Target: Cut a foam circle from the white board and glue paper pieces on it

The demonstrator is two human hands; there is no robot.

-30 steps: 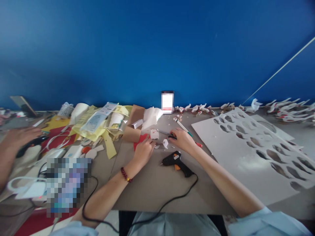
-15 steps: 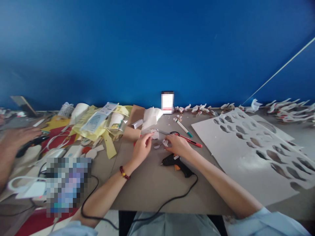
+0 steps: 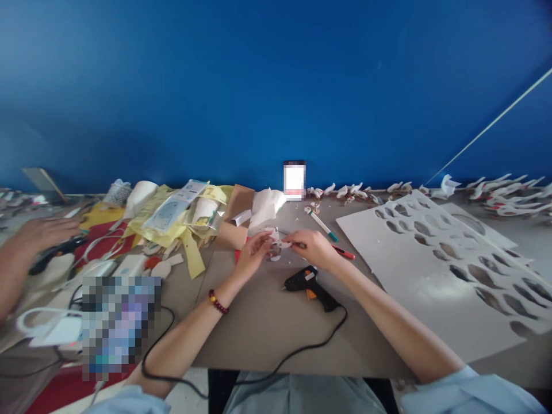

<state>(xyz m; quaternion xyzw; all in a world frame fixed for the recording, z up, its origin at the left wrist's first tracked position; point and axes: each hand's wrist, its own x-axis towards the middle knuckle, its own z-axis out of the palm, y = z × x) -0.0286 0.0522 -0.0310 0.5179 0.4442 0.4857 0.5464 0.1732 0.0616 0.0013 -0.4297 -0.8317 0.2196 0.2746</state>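
Observation:
Over the middle of the table, my left hand (image 3: 256,250) pinches a small white cut-out piece (image 3: 273,234). Close to its right, my right hand (image 3: 311,247) grips another small white piece (image 3: 285,244) by its end, and the two pieces meet or nearly meet. Their exact shapes are too small to make out. Just below the hands lies a black glue gun (image 3: 311,283) with an orange trigger, its nozzle to the left. A red utility knife (image 3: 344,253) is partly hidden behind my right hand. White scraps (image 3: 275,258) lie under my fingers.
A white board with many cut-out holes (image 3: 405,287) covers the right side. White bird figures (image 3: 509,195) stand behind it. A green-and-white marker (image 3: 323,225) lies near a propped phone (image 3: 294,181). Left are packets (image 3: 175,207), cables and a co-worker's hand (image 3: 47,233).
My right hand has moved slightly up, bringing its white piece from the table area to the piece in my left hand. The co-worker's hand has shifted a little right.

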